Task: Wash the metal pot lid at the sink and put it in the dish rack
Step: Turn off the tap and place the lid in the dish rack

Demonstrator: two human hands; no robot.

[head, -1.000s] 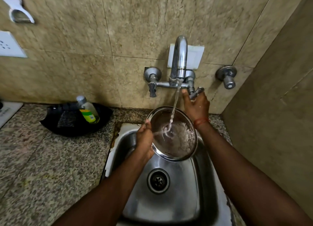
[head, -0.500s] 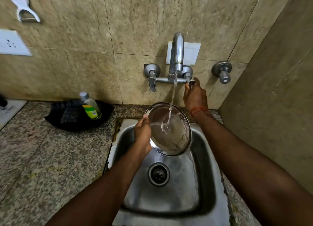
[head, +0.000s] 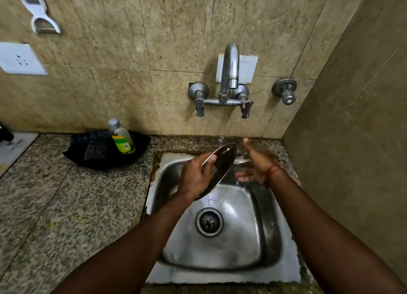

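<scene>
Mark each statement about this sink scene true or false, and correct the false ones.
1. The left hand holds the metal pot lid tilted over the sink. True.
2. The right hand grips the tap handle. False: it is open beside the lid, below the tap, touching no handle.
3. A bottle with a green label stands on the counter left of the sink. True.
4. A plug covers the sink drain. False: the drain is uncovered.
5. The lid is in a dish rack. False: no rack is in view; the lid is in the hand.
</scene>
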